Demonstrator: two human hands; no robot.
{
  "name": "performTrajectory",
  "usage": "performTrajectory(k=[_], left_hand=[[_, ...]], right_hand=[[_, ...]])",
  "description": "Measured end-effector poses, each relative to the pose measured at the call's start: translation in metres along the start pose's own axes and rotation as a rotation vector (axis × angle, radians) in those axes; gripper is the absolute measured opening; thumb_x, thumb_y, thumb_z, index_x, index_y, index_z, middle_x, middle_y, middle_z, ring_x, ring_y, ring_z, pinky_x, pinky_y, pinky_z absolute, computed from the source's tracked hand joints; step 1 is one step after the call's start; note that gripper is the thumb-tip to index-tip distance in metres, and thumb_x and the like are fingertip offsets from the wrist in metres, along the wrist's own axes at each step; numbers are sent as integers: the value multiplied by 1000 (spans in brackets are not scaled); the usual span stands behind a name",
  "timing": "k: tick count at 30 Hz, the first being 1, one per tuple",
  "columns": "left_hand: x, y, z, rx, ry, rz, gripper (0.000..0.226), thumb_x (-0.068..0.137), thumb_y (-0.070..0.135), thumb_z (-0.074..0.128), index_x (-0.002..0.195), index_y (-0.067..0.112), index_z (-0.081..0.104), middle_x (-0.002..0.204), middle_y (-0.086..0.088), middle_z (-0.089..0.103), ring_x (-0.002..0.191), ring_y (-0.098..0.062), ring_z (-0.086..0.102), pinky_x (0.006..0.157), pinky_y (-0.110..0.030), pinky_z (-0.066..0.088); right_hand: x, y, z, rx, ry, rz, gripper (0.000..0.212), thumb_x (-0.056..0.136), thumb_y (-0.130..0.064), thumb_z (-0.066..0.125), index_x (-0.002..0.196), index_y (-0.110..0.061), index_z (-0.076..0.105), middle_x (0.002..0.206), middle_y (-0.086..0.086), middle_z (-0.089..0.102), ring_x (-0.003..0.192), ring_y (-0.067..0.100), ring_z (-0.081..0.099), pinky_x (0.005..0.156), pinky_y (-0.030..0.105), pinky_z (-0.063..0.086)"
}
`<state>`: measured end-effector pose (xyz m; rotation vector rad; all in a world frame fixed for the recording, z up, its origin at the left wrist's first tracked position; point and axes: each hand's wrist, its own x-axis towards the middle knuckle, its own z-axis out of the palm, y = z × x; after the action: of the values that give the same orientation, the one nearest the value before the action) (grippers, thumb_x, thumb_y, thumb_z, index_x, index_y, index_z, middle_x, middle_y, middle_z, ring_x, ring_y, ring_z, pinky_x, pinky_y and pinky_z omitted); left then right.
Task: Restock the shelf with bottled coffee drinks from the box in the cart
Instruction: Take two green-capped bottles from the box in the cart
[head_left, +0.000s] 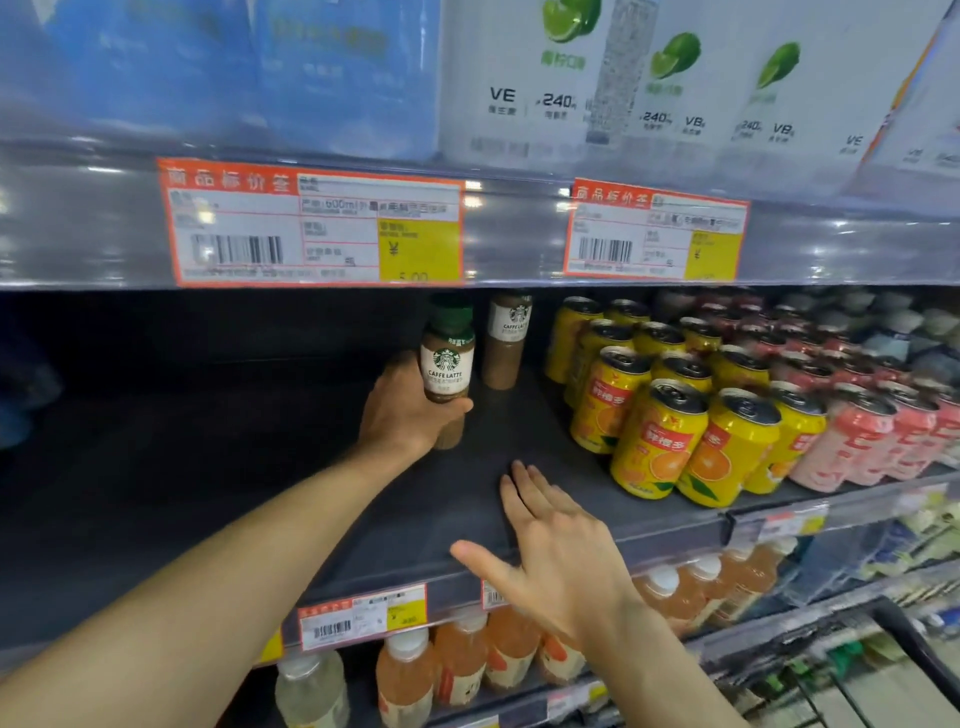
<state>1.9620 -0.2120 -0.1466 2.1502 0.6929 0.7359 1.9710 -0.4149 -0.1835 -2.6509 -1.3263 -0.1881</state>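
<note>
The left hand (402, 410) grips an upright latte bottle (447, 364) on the dark shelf (363, 499), just left of another bottle (506, 340). The right hand (561, 561) hovers open, fingers spread, near the shelf's front edge, holding nothing.

2 coffee bottles: one (447, 364) gripped, one (506, 340) standing behind it. 2 hands: left (405, 410), right (561, 561). 2 big price tags on upper rail (317, 228) (657, 236). Yellow orange-drink cans (660, 441): roughly a dozen visible. Pink cans (857, 441): several, back rows blurred, uncountable. Orange bottles below (462, 660): about seven.
</note>
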Motion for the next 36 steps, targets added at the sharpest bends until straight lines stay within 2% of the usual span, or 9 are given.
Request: performTrajectory(k=[3, 7, 12, 16, 20, 24, 30, 33, 36], left_hand=[[19, 2, 12, 36, 6, -3, 60, 66, 34, 85, 114, 12, 58, 118, -8, 65, 109, -26, 62, 90, -37, 51], [42, 3, 28, 80, -5, -8, 68, 68, 36, 84, 123, 11, 51, 125, -9, 60, 116, -27, 57, 94, -41, 49], [67, 6, 41, 111, 1, -2, 72, 65, 36, 86, 123, 8, 53, 124, -11, 61, 115, -28, 59, 92, -40, 51], [78, 8, 49, 138, 17, -27, 74, 66, 33, 86, 125, 5, 51, 126, -15, 58, 116, -30, 57, 92, -41, 51], [83, 9, 53, 182, 49, -42, 76, 66, 35, 86, 125, 3, 49, 127, -18, 56, 116, -33, 57, 92, -41, 49], [83, 10, 55, 183, 46, -38, 76, 67, 32, 86, 126, 4, 48, 130, -18, 53, 118, -33, 55, 93, -41, 48], [82, 15, 54, 196, 26, -55, 84, 65, 35, 87, 129, 2, 42, 133, -18, 49, 121, -34, 52, 97, -42, 47], [64, 17, 51, 270, 13, -76, 102, 66, 53, 81, 140, 3, 30, 143, -16, 37, 130, -32, 43, 102, -45, 42], [33, 16, 45, 449, 28, -33, 111, 72, 72, 63, 148, 5, 18, 149, -17, 32, 134, -33, 38, 106, -47, 36]], right_hand=[[0, 0, 1, -19, 9, 11, 108, 81, -87, 4, 144, -11, 47, 153, 7, 38, 144, 19, 33, 114, 31, 14], [2, 1, -2, 13, -49, 16, 110, 79, -88, 3, 146, -10, 44, 155, 6, 35, 145, 18, 30, 113, 34, 9], [1, 1, 1, -1, -91, 80, 95, 88, -82, 19, 124, -9, 67, 133, 8, 61, 125, 19, 57, 103, 35, 36], [4, 3, 1, 25, -85, 66, 102, 84, -86, 13, 136, -9, 56, 147, 8, 46, 137, 18, 44, 111, 35, 26], [2, 2, 5, 4, -60, 97, 96, 87, -83, 19, 124, -9, 67, 133, 8, 61, 125, 18, 57, 103, 36, 43], [2, 4, 7, -4, -30, 85, 96, 87, -83, 18, 123, -8, 68, 133, 8, 61, 125, 19, 57, 103, 35, 41], [5, 5, 6, 11, -13, 54, 107, 83, -86, 8, 136, -6, 55, 145, 10, 48, 138, 21, 44, 112, 36, 23], [5, 4, 1, -2, -12, 24, 115, 74, -88, -1, 150, -9, 36, 158, 8, 27, 148, 17, 22, 117, 29, 6], [5, 6, -6, 12, -74, 26, 116, 69, -86, -4, 155, -13, 23, 163, 4, 15, 150, 13, 10, 120, 27, 5]])
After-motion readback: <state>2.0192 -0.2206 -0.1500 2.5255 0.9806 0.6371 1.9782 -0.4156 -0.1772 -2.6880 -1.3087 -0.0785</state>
